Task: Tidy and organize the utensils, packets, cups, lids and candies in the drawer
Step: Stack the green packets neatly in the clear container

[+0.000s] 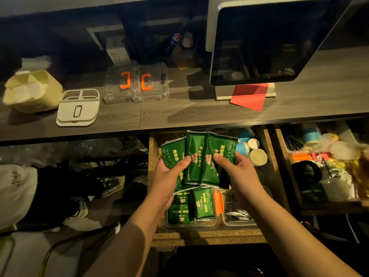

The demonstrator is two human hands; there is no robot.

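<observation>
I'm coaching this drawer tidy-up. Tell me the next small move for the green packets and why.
Probably lower the fanned green packets into the clear tray beneath them. Both the left hand and the right hand grip the bunch above the open drawer, and that tray already holds matching packets, so squaring them up and setting them there seems the natural step.

A dark wood-grain table (pixel 179 108) runs across the room. On it, from the left, sit a cream tissue box (pixel 33 90), a white divided caddy (pixel 78 106), two clear plastic boxes with orange clasps (pixel 136 82), and a monitor on its stand (pixel 275 41) with a red paper sheet (pixel 249 96) beside its base. Below the table's edge an open wooden drawer (pixel 209 236) carries a clear tray of green packets (pixel 191 208), another clear tray (pixel 237 212) and paper cups (pixel 257 156).
</observation>
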